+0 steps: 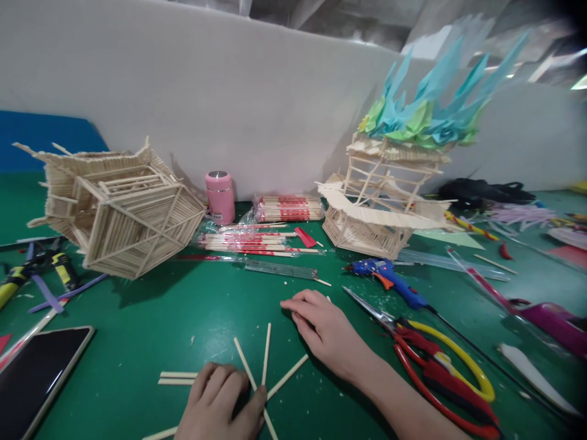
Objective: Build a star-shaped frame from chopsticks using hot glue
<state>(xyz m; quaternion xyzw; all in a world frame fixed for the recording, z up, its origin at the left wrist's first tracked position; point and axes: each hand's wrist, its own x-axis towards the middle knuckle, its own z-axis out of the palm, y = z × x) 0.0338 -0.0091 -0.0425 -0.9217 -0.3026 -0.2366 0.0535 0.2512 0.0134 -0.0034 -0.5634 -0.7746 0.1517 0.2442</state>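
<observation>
While left hand (pixel 219 403) palm-down over sticks (pixel 266 354), right hand (pixel 323 330) aslant leftward.

"What sort of place are we in?"

"A craft workshop, I'd say: there's a blue glue gun (pixel 403 289), big scissors (pixel 419 340) and yellow-handled pliers (pixel 64 269), all on one green worktop (pixel 132 330)."

"Even with that pink flask (pixel 221 198) standing there?"

"Yes, look around it: plastic packets (pixel 290 209) of wooden sticks (pixel 250 241), loose sticks (pixel 287 377) up front, scraps (pixel 306 237) strewn about."

"And along the pale wall (pixel 183 85), a stick-built model (pixel 142 223), plus another (pixel 362 211) topped with folded blue and green paper (pixel 426 119)."
</observation>
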